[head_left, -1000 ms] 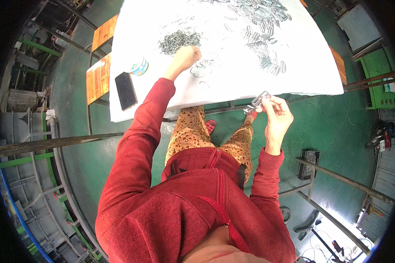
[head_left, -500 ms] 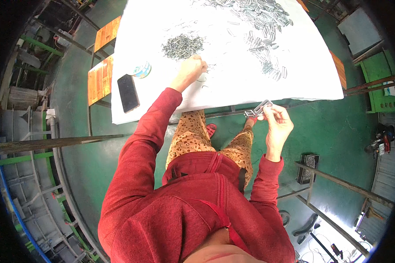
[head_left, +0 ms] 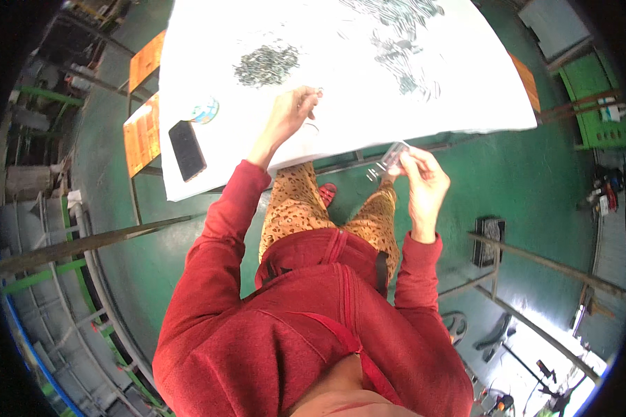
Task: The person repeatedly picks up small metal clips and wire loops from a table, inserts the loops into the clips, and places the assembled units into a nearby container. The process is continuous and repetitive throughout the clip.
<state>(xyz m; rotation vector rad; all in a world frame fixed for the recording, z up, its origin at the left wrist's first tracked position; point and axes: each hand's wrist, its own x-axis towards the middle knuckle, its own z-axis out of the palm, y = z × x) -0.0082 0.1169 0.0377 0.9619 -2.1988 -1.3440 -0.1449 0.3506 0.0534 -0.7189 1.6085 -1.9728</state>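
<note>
My right hand (head_left: 426,184) pinches a small grey metal frame (head_left: 395,154) with prongs at its lower end, held just off the table's near edge. The frame is blurred. Over the white table surface (head_left: 240,142), my left hand (head_left: 290,117) has its thumb and fingertips pressed together. A tiny bit of something shows at those fingertips, too small to name. Just beyond that hand lies a heap of small dark metal pieces (head_left: 266,66), with a thin curved piece (head_left: 311,127) lying nearer me. Many long striped metal pieces (head_left: 405,52) spread across the far right of the table.
A dark phone (head_left: 187,151) and a round blue-and-white item (head_left: 205,110) lie at the table's left side. Wooden stools (head_left: 143,137) stand left of the table. Metal rails (head_left: 549,270) run along my right, and a black box (head_left: 489,241) sits on the green floor.
My left hand has drawn back from the heap, its fingertips lifted. My right hand still holds the metal frame, now tilted a little differently. The whole view has shifted slightly.
</note>
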